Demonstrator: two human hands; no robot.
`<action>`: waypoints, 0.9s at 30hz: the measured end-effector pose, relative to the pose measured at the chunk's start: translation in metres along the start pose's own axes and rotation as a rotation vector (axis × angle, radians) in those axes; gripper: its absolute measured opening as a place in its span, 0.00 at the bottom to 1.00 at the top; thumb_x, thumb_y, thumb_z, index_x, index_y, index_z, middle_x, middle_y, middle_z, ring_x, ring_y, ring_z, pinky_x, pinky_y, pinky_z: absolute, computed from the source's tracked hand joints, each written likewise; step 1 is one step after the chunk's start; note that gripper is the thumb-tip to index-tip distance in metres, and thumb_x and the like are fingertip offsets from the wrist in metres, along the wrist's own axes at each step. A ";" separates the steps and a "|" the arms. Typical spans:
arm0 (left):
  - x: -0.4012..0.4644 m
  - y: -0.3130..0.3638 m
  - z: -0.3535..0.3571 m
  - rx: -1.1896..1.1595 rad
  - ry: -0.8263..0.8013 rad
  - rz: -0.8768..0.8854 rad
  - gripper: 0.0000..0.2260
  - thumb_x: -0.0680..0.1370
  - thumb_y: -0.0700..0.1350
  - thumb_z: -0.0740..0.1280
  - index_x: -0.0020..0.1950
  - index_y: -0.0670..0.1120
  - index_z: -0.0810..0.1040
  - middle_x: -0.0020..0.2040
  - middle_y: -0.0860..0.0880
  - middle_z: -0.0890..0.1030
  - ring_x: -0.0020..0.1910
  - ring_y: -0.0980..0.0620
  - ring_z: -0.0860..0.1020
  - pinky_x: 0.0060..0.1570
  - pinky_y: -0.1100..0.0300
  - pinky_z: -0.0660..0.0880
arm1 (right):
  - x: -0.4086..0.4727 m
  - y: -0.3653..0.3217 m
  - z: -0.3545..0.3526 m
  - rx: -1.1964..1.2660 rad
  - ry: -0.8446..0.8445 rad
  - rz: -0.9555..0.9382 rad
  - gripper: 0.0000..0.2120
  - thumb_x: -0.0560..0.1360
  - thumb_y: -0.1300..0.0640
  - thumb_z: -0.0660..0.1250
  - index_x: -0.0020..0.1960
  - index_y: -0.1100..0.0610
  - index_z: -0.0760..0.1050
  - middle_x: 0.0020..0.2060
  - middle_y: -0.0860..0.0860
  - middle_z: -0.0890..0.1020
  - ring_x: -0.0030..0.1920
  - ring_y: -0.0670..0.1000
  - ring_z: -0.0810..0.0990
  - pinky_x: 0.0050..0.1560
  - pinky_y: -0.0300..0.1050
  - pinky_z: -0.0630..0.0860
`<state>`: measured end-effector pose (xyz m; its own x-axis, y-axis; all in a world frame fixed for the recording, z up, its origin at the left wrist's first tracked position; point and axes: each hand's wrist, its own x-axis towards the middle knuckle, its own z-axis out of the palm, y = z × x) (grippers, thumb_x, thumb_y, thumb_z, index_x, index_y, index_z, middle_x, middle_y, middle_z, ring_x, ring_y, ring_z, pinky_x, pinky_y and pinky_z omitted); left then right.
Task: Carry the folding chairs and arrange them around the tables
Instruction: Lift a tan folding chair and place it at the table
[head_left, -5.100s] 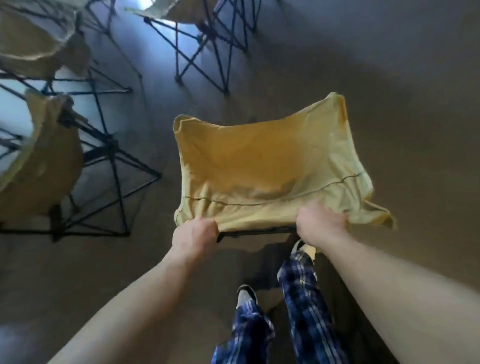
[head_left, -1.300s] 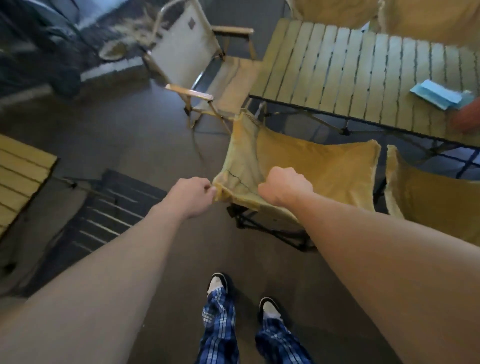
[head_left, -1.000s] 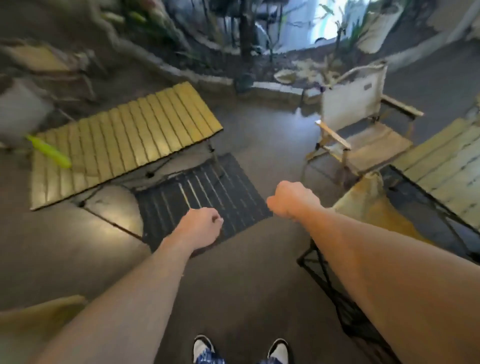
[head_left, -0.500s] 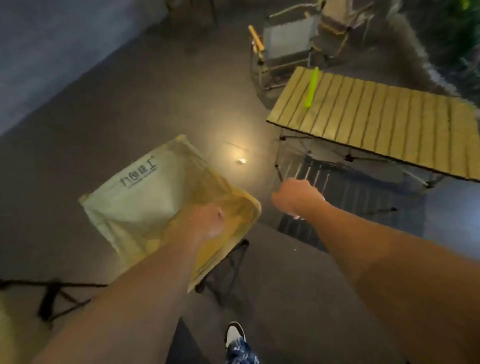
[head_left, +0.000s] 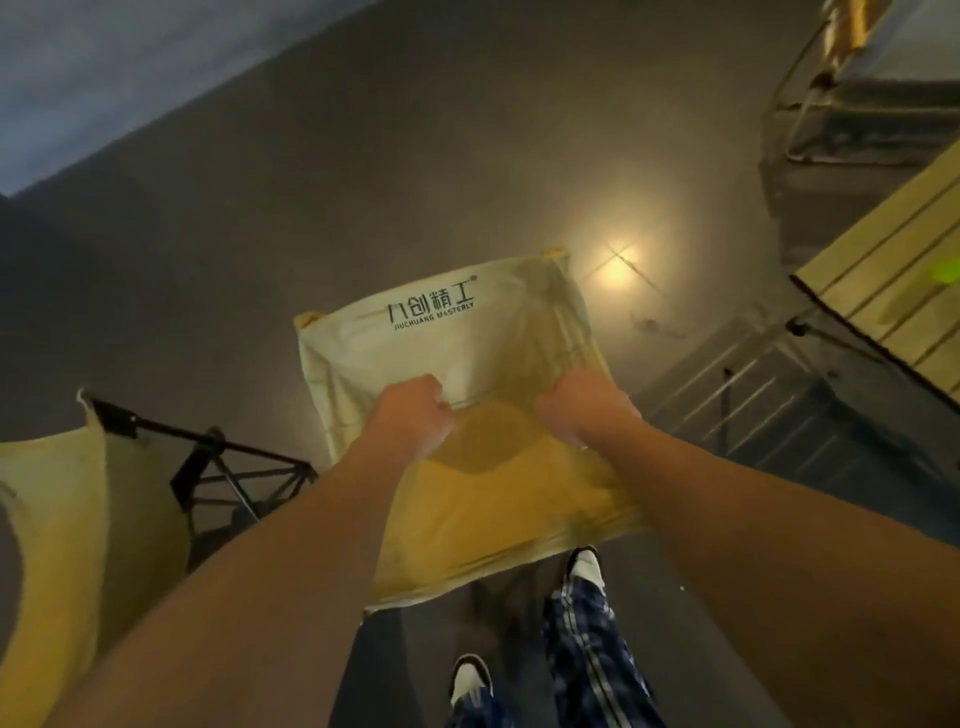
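While both hands (head_left: 410, 415) grip chair (head_left: 467, 499), frame hidden underneath.

Two yellow fabric chairs (head_left: 457, 415) (head_left: 78, 545); one grey armchair (head_left: 857, 104) at one o'clock; one slatted counter (head_left: 893, 296); two hands (head_left: 410, 421) (head_left: 584, 410).

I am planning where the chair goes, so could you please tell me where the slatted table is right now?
In the head view, the slatted table is at the right edge, right of the chair that both hands hold, with a grey chair beyond it.
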<state>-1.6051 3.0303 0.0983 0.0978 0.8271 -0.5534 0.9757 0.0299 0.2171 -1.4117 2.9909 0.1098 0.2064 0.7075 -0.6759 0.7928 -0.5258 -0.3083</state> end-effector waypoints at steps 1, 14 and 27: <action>0.011 0.002 -0.005 -0.045 0.030 -0.042 0.18 0.81 0.47 0.59 0.71 0.48 0.70 0.65 0.45 0.76 0.61 0.43 0.75 0.55 0.54 0.75 | 0.017 -0.007 -0.007 0.010 0.004 -0.018 0.06 0.78 0.54 0.61 0.47 0.57 0.71 0.40 0.53 0.74 0.44 0.58 0.74 0.46 0.49 0.72; 0.142 -0.043 -0.055 0.032 0.205 -0.183 0.22 0.79 0.48 0.62 0.72 0.46 0.65 0.68 0.44 0.70 0.70 0.43 0.64 0.63 0.47 0.68 | 0.123 -0.107 0.007 0.125 -0.102 -0.041 0.12 0.78 0.52 0.61 0.53 0.59 0.76 0.47 0.56 0.80 0.46 0.58 0.81 0.52 0.52 0.80; 0.236 -0.121 -0.030 0.255 0.126 -0.043 0.13 0.83 0.51 0.56 0.61 0.47 0.75 0.52 0.46 0.79 0.53 0.42 0.78 0.54 0.48 0.73 | 0.165 -0.191 0.104 0.714 -0.065 0.215 0.29 0.79 0.44 0.59 0.76 0.54 0.62 0.68 0.57 0.72 0.63 0.60 0.74 0.62 0.58 0.76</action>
<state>-1.7059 3.2388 -0.0339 0.0456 0.8917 -0.4503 0.9978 -0.0624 -0.0224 -1.5887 3.1593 -0.0125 0.2631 0.5371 -0.8014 0.1688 -0.8435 -0.5099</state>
